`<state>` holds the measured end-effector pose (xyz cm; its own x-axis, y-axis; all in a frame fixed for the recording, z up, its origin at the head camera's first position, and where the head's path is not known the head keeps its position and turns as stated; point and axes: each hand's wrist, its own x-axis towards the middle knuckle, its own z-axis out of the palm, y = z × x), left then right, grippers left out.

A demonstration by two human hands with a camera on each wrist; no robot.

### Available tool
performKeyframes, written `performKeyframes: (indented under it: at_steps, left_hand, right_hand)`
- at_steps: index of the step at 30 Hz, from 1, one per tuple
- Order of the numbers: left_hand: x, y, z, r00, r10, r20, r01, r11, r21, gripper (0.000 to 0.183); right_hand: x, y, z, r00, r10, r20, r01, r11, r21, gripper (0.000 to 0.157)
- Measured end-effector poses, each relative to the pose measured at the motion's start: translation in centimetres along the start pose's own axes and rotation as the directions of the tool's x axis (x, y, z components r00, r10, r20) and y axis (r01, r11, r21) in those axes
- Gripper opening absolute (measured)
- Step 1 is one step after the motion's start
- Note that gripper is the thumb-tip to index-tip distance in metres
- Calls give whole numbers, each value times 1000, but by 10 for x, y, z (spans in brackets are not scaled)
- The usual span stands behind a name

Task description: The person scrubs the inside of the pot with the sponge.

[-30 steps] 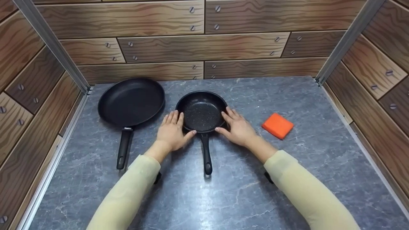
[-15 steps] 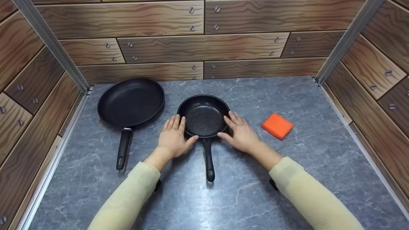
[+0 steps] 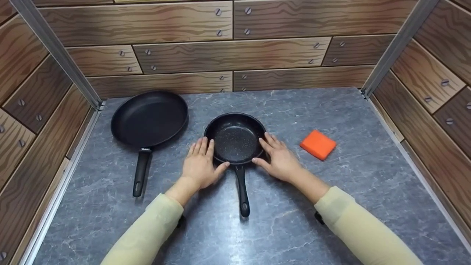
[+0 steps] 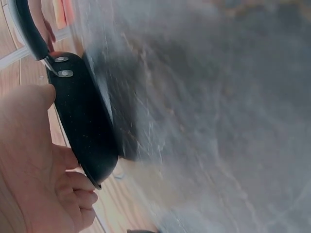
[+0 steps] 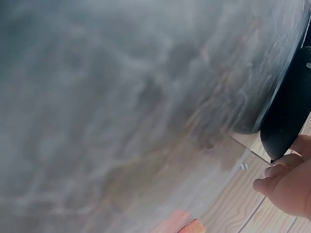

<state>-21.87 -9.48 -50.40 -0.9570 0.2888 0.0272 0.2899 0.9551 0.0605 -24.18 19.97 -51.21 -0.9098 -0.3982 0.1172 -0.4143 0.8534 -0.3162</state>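
Standing in the room, I observe one person working with both bare hands at a grey, marbled table [image 3: 257, 239]. Between the hands, flat on the table, sits a small black pan [image 3: 235, 143], its speckled inside facing up. Its handle [image 3: 242, 191] points back between the two wrists, toward the person.

The left hand [image 3: 199, 167] is well extended, fingers nearly straight and side by side, the thumb set apart from them. Its fingertips bear on the pan's outer wall; the thumb tip meets the rim close to the handle, as the left wrist view confirms. Two metal rivets [image 4: 65, 74] are visible there, near that thumb. The hand is not wrapped round anything.

The right hand [image 3: 281, 162] mirrors it on the opposite side: fingers extended with slight gaps, thumb spread, fingertips against the pan's side and thumb tip at the rim. It likewise encloses nothing. In the right wrist view only part of this hand can be inspected.

Beyond the left hand and to its left lies a large black pan [image 3: 149, 117], well apart from the fingers, its own handle [image 3: 141, 173] running down to the left of that hand. To the right of the right hand lies an orange square block [image 3: 318, 145], untouched. Pale yellow sleeves [image 3: 147, 228] cover both forearms. Wood-patterned panels [image 3: 184, 55] stand past the hands and on both sides.
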Motion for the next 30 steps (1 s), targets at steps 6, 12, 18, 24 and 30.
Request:
performKeyframes:
  at_steps: [6,12,18,24,30]
  left_hand:
    - [-7,4,1,1000,8,-7,-8,1000,-16,100]
    - [-11,7,1,1000,17,-21,-17,1000,-15,100]
    - [-15,10,1,999,21,-24,-21,1000,-20,100]
    - [-17,11,1,999,19,-36,-20,999,-29,100]
    - [-19,12,2,999,22,-37,-23,999,-23,100]
  right_hand:
    - [-8,-1,0,1000,0,-8,0,1000,-1,84]
    - [-14,-2,-1,1000,-10,-21,10,1000,4,83]
    - [-20,-3,-2,1000,-12,-25,12,1000,5,84]
    - [-23,-3,-1,999,-22,-41,22,1000,10,84]
    - [-25,-4,-2,999,-15,-36,16,1000,10,83]
